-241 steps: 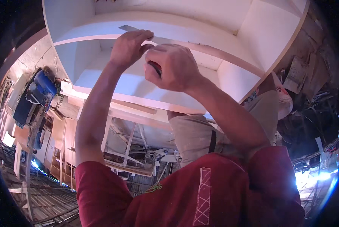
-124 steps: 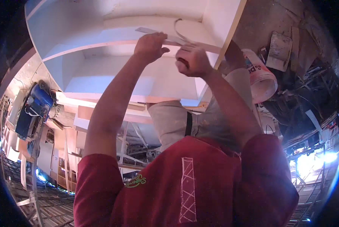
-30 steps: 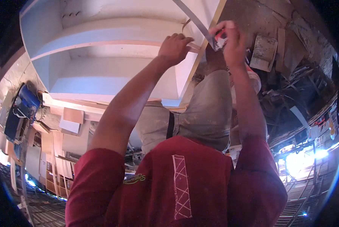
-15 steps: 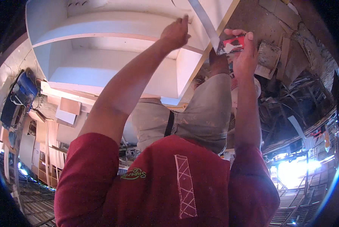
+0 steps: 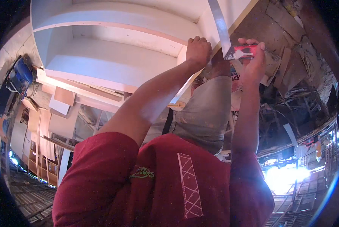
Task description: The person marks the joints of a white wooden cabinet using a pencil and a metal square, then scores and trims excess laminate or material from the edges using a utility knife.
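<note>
A tape measure with a red and black case (image 5: pixel 249 52) sits in my right hand (image 5: pixel 255 62), its fingers and thumb closed round the case. A long grey metal strip (image 5: pixel 219 24) runs from the case up past the top edge of the view, in front of the white cabinet (image 5: pixel 112 51). Against the cabinet's right side panel, close to its front edge, is my left hand (image 5: pixel 199 50). Its fingers are curled in, and whatever they may hold is hidden. Curved shelf edges span the cabinet to the left of this hand.
My legs in grey trousers (image 5: pixel 203 109) are below the cabinet. On the left are a blue tool or machine (image 5: pixel 21 77) and several boards (image 5: pixel 63 100). Scrap panels (image 5: pixel 287 22) and dark clutter (image 5: pixel 287 102) lie on the right. Bright light enters at lower right.
My left hand has moved right and down, from inside the cabinet to its right panel, and its fingers have curled in. My right hand and the tape measure have shifted slightly right and down.
</note>
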The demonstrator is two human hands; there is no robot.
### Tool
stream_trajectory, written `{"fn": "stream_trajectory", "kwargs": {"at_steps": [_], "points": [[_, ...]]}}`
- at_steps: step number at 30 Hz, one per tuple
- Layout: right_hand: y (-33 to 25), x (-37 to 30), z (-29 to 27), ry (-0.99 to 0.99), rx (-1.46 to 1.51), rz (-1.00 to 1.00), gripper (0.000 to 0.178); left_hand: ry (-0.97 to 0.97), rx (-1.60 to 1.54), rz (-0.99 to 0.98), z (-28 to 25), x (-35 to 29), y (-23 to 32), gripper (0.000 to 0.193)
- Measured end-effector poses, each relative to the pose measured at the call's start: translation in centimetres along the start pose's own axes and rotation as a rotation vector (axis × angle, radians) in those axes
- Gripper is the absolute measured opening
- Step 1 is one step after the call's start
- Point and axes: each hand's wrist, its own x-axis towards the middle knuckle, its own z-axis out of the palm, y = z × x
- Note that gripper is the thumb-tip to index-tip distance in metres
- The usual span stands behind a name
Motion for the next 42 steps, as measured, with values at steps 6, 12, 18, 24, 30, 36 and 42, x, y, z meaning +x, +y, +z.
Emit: {"fn": "stream_trajectory", "kwargs": {"at_steps": [6,12,18,24,30,36,42], "points": [[0.3,-0.2,0.5,-0.020,0.066,0.002,0.045,0.036,-0.066,-0.025,0.1,0.0,0.4,0.019],[0.4,0.0,0.4,-0.021,0.031,-0.006,0.048,-0.177,-0.068,-0.002,-0.9,2.7,-0.7,0.019],[0.4,0.4,-0.1,-0.023,-0.024,-0.016,0.047,-0.313,-0.090,0.054,-0.8,3.6,-2.3,0.019],[0.9,1.0,0.1,-0.023,-0.211,-0.041,0.035,-0.201,-0.247,0.019,-0.4,2.7,-3.9,0.018],[3.9,2.0,-0.4,-0.069,-0.384,-0.251,0.030,-0.219,-0.149,0.097,-0.9,1.5,-2.2,0.017],[4.8,2.2,0.6,-0.065,-0.583,-0.349,0.033,-0.232,-0.145,0.080,-0.8,2.4,-2.0,0.017],[5.6,2.2,0.4,-0.010,-0.579,-0.342,0.036,-0.191,0.037,0.072,-0.1,2.3,-1.4,0.020]]}}
